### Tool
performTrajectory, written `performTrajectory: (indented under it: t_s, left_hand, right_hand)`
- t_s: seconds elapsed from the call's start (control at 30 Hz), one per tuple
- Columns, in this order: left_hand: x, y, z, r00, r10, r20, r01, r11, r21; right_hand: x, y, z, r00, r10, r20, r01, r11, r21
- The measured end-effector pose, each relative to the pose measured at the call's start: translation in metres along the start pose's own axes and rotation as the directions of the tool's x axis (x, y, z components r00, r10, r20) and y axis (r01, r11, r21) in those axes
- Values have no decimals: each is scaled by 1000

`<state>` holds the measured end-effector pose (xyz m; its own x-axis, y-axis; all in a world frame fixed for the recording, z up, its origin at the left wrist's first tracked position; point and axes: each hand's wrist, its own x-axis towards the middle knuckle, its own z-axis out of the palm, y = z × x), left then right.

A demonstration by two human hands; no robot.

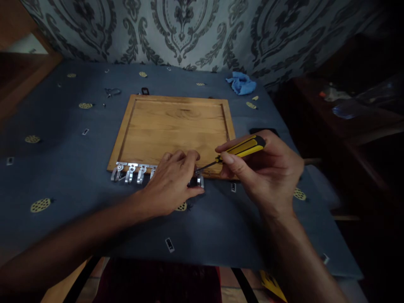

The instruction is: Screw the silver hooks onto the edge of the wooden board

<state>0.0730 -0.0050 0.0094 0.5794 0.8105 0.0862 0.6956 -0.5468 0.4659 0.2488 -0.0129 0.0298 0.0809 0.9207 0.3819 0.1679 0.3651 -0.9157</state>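
Note:
A wooden board (176, 122) with a raised rim lies flat on the blue cloth. Along its near edge runs a row of silver metal hooks (131, 171). My left hand (175, 181) is closed over the right end of that row, pinching a metal hook (200, 181) at the board's edge. My right hand (265, 168) grips a screwdriver (244, 148) with a yellow and black handle. Its dark shaft slants down to the left, and its tip meets the hook under my left fingers.
The table (63, 168) wears a blue cloth dotted with yellow patches. Small metal parts (112, 91) lie beyond the board's far left corner. A crumpled blue rag (241, 83) rests at the back right by the patterned wall. A dark wooden shelf (362, 126) stands to the right.

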Motion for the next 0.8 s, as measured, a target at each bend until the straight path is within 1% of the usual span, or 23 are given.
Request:
performTrajectory:
  t_s: [0.1, 0.23, 0.3, 0.37, 0.47, 0.53, 0.63, 0.73, 0.8]
  left_hand:
    - [0, 0, 0, 1000, -14, 8, 14, 1000, -1]
    - [1, 1, 0, 1000, -10, 5, 10, 1000, 0]
    - [0, 0, 0, 1000, -8, 0, 8, 1000, 3]
    - [0, 0, 0, 1000, -14, 0, 14, 1000, 4]
    - [0, 0, 1, 1000, -10, 3, 10, 1000, 7]
    - [-1, 0, 1, 1000, -3, -7, 3, 1000, 14]
    - [-1, -1, 1, 1000, -5, -11, 5, 1000, 15]
    - [0, 0, 1, 1000, -5, -5, 5, 1000, 11]
    - [0, 1, 0, 1000, -4, -5, 4, 1000, 13]
  right_hand:
    - [0, -1, -1, 1000, 4, 5, -4, 1000, 1]
    - [0, -4, -4, 998, 25, 63, -25, 1000, 1]
    - [0, -5, -4, 999, 20, 49, -20, 1000, -19]
    - [0, -4, -3, 1000, -9, 4, 9, 1000, -27]
    - [0, -2, -1, 999, -31, -27, 32, 999, 25]
    - [0, -3, 0, 1000, -3, -27, 4, 999, 38]
    - [-1, -4, -3, 999, 33, 6, -33, 999, -11]
    - [-1, -4, -4, 999, 6, 39, -4, 999, -53]
    - [-2, -3, -3, 999, -34, 14, 35, 998, -56]
